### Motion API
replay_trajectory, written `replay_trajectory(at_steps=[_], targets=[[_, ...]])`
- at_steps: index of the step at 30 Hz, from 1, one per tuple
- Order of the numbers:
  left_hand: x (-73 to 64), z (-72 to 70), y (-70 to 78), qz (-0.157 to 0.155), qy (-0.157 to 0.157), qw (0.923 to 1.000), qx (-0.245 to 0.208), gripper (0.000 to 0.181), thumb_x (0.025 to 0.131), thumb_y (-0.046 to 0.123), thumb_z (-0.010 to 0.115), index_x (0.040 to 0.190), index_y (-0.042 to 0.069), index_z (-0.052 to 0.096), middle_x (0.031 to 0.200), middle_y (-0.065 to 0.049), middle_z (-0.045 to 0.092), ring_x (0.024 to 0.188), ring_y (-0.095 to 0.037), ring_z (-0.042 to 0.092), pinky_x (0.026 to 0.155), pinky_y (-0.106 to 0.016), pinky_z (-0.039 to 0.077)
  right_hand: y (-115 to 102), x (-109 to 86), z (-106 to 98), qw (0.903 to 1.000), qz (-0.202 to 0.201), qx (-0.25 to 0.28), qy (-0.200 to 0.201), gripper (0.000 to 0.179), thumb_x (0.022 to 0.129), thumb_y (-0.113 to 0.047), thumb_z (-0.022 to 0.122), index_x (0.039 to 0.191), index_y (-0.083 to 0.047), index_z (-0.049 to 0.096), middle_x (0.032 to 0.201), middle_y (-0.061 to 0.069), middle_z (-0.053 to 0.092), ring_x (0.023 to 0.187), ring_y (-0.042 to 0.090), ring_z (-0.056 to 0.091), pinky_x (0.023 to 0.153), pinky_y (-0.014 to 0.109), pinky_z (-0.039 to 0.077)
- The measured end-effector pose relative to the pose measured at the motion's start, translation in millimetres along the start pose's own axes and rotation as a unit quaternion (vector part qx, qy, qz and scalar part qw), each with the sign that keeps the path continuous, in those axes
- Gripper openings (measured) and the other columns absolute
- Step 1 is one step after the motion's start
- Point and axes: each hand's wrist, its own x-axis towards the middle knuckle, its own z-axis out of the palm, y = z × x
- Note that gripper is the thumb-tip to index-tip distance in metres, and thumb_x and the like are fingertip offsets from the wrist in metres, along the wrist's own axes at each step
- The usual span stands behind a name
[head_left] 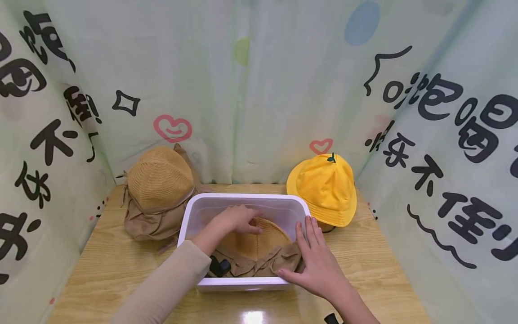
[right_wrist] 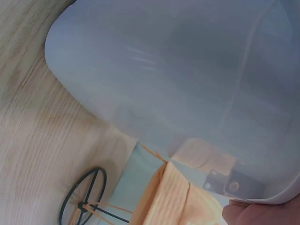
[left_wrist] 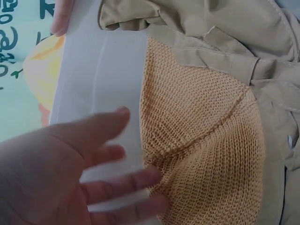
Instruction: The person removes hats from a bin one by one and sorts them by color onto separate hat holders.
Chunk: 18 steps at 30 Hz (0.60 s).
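A tan knitted hat (head_left: pixel 263 240) with a brown cloth brim lies inside a white plastic bin (head_left: pixel 243 196). Over the bin's back left part reaches my left hand (head_left: pixel 240 220), its fingers spread loosely. In the left wrist view, those fingers (left_wrist: pixel 136 208) are right at the side of the hat's crown (left_wrist: pixel 211 140), with the thumb apart from them. My right hand (head_left: pixel 319 267) rests along the bin's right rim, fingers stretched forward and thumb by the front right corner. In the right wrist view, the bin's outer wall (right_wrist: pixel 164 70) fills most of the picture.
Behind the bin on the left, a similar tan hat (head_left: pixel 159 180) with a brown cloth brim stands raised. At the back right is a yellow hat (head_left: pixel 323 189) with a green sprout, and a black wire stand (right_wrist: pixel 82 205) is below it. Printed curtains (head_left: pixel 202 90) enclose the wooden table (head_left: pixel 356 252).
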Motion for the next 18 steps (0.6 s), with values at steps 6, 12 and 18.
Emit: replay_trajectory(at_steps=[6, 12, 18], targets=[[-1.9, 3.3, 1.9, -0.064, -0.019, 0.9977, 0.013, 0.048, 0.092, 0.052, 0.066, 0.119, 0.013, 0.066, 0.113, -0.006, 0.067, 0.11, -0.027, 0.061, 0.097, -0.049, 0.047, 0.7, -1.0, 0.6, 0.9999, -0.008, 0.001, 0.009, 0.119, 0.076, -0.079, 0.062, 0.157, 0.0, 0.023, 0.165, 0.024, 0.007, 0.154, 0.036, 0.001, 0.124, 0.036, 0.003], [-9.4, -1.2, 6.8, -0.088, -0.024, 0.9955, 0.022, 0.048, 0.091, 0.053, 0.066, 0.115, 0.012, 0.067, 0.117, -0.007, 0.068, 0.113, -0.028, 0.062, 0.097, -0.049, 0.048, 1.2, -0.5, 2.3, 0.9997, -0.019, -0.003, 0.014, 0.118, 0.077, -0.078, 0.062, 0.157, -0.001, 0.022, 0.164, 0.025, 0.007, 0.154, 0.037, 0.002, 0.124, 0.035, 0.001], [-14.7, -9.8, 8.3, -0.105, -0.011, 0.994, 0.028, 0.04, 0.09, 0.051, 0.068, 0.1, 0.012, 0.069, 0.115, -0.009, 0.07, 0.11, -0.032, 0.064, 0.093, -0.051, 0.051, 1.1, -2.0, 2.0, 0.9997, -0.014, 0.001, 0.019, 0.118, 0.076, -0.078, 0.064, 0.157, -0.001, 0.023, 0.165, 0.025, 0.007, 0.154, 0.037, 0.001, 0.121, 0.025, -0.009]])
